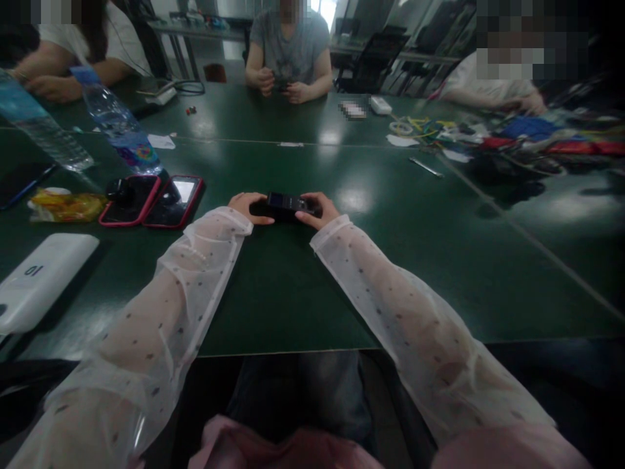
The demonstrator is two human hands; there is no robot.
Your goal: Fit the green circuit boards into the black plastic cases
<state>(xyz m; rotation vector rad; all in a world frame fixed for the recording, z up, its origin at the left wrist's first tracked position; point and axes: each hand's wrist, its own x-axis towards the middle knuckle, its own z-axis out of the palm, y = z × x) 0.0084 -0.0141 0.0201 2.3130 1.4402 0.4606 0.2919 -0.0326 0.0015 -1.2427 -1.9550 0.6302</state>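
A small black handheld device (286, 203) with a little screen lies on the green table (288, 280) or just above it; I cannot tell which. Around its left end are the fingers and thumb of my left hand (249, 207). My right hand (323, 208) grips the other end, its thumb along the near side. Both forearms reach forward in sheer white dotted sleeves. Parts of the device are covered by my fingers.
To the left are two red-cased phones (176, 202), a yellow packet (68, 205), a white power bank (46, 280) and two water bottles (120, 127). A metal tool (426, 167) and tangled cables (424, 130) lie at right. Three people sit across the table.
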